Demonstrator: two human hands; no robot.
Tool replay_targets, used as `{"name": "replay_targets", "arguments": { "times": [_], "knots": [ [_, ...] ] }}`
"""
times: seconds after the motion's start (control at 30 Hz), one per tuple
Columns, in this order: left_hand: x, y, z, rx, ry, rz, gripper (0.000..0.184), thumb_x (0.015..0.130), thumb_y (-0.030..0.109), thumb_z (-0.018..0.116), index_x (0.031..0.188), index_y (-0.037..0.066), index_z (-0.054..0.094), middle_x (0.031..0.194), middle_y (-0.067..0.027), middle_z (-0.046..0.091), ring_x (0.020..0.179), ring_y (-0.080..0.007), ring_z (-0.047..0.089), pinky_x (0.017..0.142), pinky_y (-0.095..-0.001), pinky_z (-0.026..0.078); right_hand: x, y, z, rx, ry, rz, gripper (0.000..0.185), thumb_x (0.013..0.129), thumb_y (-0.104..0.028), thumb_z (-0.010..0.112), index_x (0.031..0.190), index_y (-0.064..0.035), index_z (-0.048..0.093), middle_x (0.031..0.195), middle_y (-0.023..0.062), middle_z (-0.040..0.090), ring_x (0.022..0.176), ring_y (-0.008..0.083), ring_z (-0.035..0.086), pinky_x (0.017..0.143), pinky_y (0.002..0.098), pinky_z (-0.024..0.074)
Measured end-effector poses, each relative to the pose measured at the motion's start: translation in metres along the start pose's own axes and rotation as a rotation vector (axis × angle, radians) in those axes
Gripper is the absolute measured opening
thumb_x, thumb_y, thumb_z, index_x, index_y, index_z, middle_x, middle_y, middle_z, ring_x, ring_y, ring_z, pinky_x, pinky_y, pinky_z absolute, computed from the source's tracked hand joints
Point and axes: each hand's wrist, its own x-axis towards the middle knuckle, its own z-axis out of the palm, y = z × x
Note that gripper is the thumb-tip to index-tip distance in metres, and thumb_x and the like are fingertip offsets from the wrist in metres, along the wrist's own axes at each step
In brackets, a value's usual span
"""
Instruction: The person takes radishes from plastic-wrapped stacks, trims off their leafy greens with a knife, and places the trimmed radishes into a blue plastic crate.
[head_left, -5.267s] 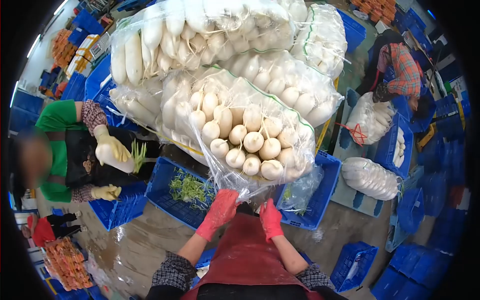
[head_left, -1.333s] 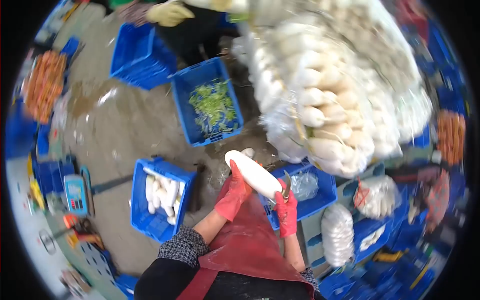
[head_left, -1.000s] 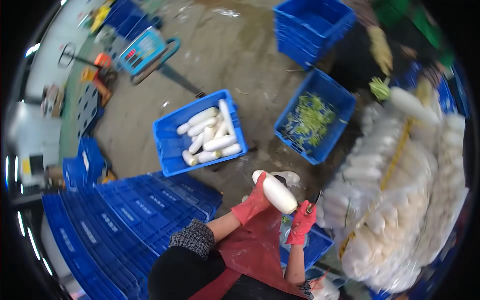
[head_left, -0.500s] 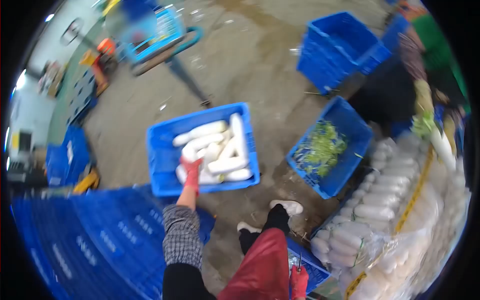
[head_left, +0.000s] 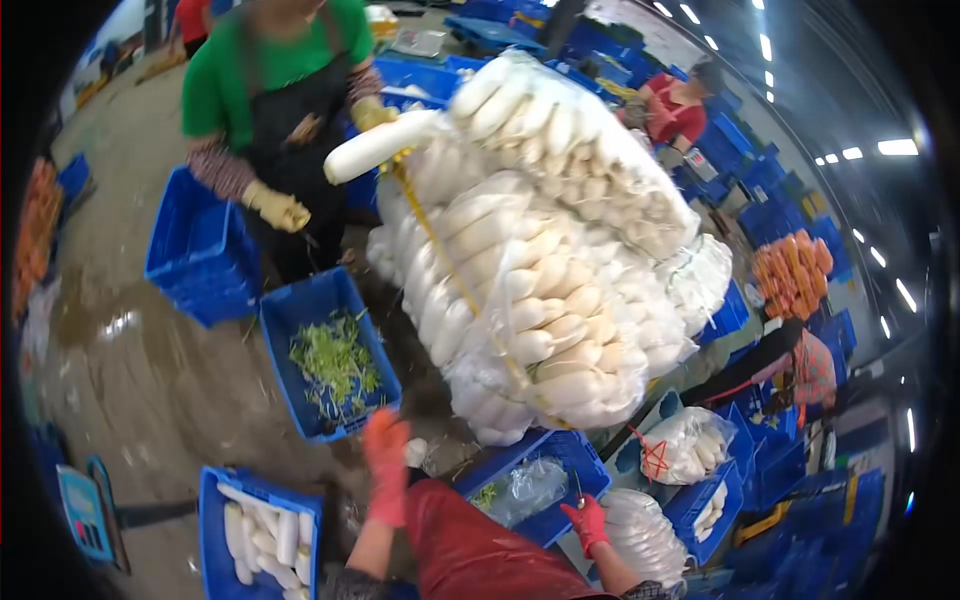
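Note:
My left hand [head_left: 385,465], in a red glove, is raised near the front corner of the blue crate of leafy trimmings [head_left: 330,360]. It is motion-blurred, but its fingers look loosely apart with nothing seen in them. Lower right, my gloved right hand [head_left: 588,522] is closed around the handle of a small knife [head_left: 578,486], its thin blade pointing up. Beside that hand is a blue crate [head_left: 585,455] with clear plastic and some greens in it. White radishes [head_left: 262,540] lie in another blue crate [head_left: 212,530] at lower left.
A large stack of bagged white radishes [head_left: 540,300] fills the middle. Across from me, a co-worker in a green shirt [head_left: 222,85] holds a large radish [head_left: 380,147] over it. Stacked blue crates [head_left: 200,255] stand at left; a cart [head_left: 85,510] is at lower left.
The view has swung right toward the bagged radishes. My left hand has left the radishes in the crate and come up without one. My right hand still holds the knife.

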Motion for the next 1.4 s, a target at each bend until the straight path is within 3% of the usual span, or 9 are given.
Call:
{"name": "replay_targets", "arguments": {
  "times": [0.1, 0.23, 0.47, 0.53, 0.73, 0.83, 1.07, 1.17, 1.4],
  "knots": [
    [0.069, 0.081, 0.193, 0.066, -0.571, 0.175, 0.054, 0.086, 0.005, 0.071, 0.134, 0.002, 0.048, 0.128, -0.0128, 0.059, 0.119, -0.0215, 0.056, 0.098, -0.0342, 0.047, -0.006, 0.007, 0.015, 0.351, 0.076, 0.17, 0.045, 0.078, -0.037, 0.078, 0.103, -0.0001, 0.069, 0.092, 0.0149, 0.071, 0.083, 0.0294, 0.068, 0.079, 0.0355, 0.0518],
    [0.162, 0.091, 0.322, 0.405, -0.438, 0.59, 0.064, 0.071, 0.018, 0.081, 0.128, 0.005, 0.054, 0.123, -0.0171, 0.061, 0.11, -0.0333, 0.061, 0.097, -0.041, 0.048, -0.033, -0.02, -0.001, 0.663, 0.259, 0.301, 0.041, 0.079, -0.034, 0.079, 0.102, -0.0016, 0.066, 0.082, 0.0048, 0.067, 0.075, 0.0108, 0.059, 0.071, 0.0308, 0.0488],
    [0.215, 0.071, 0.336, 0.936, -0.911, 0.702, 0.062, 0.056, 0.039, 0.086, 0.108, 0.015, 0.065, 0.106, -0.0135, 0.067, 0.101, -0.0331, 0.063, 0.088, -0.0453, 0.051, -0.068, -0.046, -0.021, 0.504, 0.391, 0.701, 0.033, 0.082, -0.034, 0.075, 0.097, -0.0049, 0.07, 0.08, 0.007, 0.067, 0.071, 0.0154, 0.06, 0.07, 0.0324, 0.0497],
    [0.219, 0.063, 0.344, 1.082, -0.959, 0.776, 0.065, 0.053, 0.04, 0.087, 0.11, 0.016, 0.065, 0.104, -0.0115, 0.068, 0.104, -0.031, 0.063, 0.089, -0.0444, 0.051, -0.086, -0.071, -0.04, 0.441, 0.139, 0.542, 0.041, 0.092, -0.036, 0.055, 0.118, -0.0063, 0.064, 0.109, 0.0274, 0.064, 0.099, 0.0427, 0.06, 0.082, 0.0458, 0.0479],
    [0.217, 0.099, 0.354, 0.87, -1.104, 0.765, 0.069, 0.051, 0.037, 0.089, 0.113, 0.016, 0.067, 0.101, -0.0125, 0.071, 0.096, -0.0319, 0.066, 0.087, -0.0436, 0.052, -0.069, -0.108, -0.058, 0.515, 0.301, 0.404, 0.042, 0.093, -0.039, 0.053, 0.114, -0.0044, 0.064, 0.108, 0.0271, 0.065, 0.101, 0.043, 0.061, 0.082, 0.0479, 0.0474],
    [0.221, 0.138, 0.347, 0.381, -1.054, 0.261, 0.061, 0.064, 0.036, 0.087, 0.11, 0.002, 0.067, 0.1, -0.0093, 0.072, 0.094, -0.0238, 0.068, 0.088, -0.0412, 0.053, -0.041, -0.106, -0.05, 0.896, 0.324, 0.498, 0.032, 0.083, -0.034, 0.074, 0.097, -0.0048, 0.07, 0.081, 0.0066, 0.068, 0.072, 0.0147, 0.061, 0.069, 0.0325, 0.0494],
    [0.079, 0.224, 0.328, -0.979, -0.578, -0.478, 0.083, 0.072, 0.054, 0.072, 0.134, 0.006, 0.044, 0.133, -0.0131, 0.051, 0.125, -0.0302, 0.05, 0.108, -0.055, 0.038, -0.011, -0.209, -0.156, 1.268, -0.045, 0.001, 0.022, 0.092, -0.012, 0.066, 0.113, -0.006, 0.068, 0.099, 0.0096, 0.07, 0.085, 0.0111, 0.065, 0.076, 0.0268, 0.052],
    [0.013, 0.232, 0.311, -1.022, -0.417, -0.628, 0.075, 0.09, 0.057, 0.047, 0.144, 0.007, 0.039, 0.138, -0.0116, 0.049, 0.13, -0.0306, 0.045, 0.111, -0.0447, 0.034, -0.003, -0.23, -0.167, 1.085, 0.059, -0.241, 0.025, 0.096, -0.015, 0.062, 0.118, -0.0043, 0.064, 0.093, 0.0052, 0.069, 0.079, 0.0113, 0.066, 0.071, 0.0267, 0.053],
    [-0.102, 0.154, 0.251, -0.655, -0.282, -0.759, 0.081, 0.076, 0.067, 0.06, 0.127, 0.005, 0.049, 0.122, -0.0135, 0.059, 0.116, -0.0307, 0.055, 0.104, -0.0563, 0.039, -0.008, -0.158, -0.097, 0.952, 0.263, 0.057, 0.019, 0.094, -0.017, 0.062, 0.106, -0.0029, 0.063, 0.077, 0.0132, 0.069, 0.066, 0.0243, 0.068, 0.059, 0.0364, 0.0508]
  ]
}}
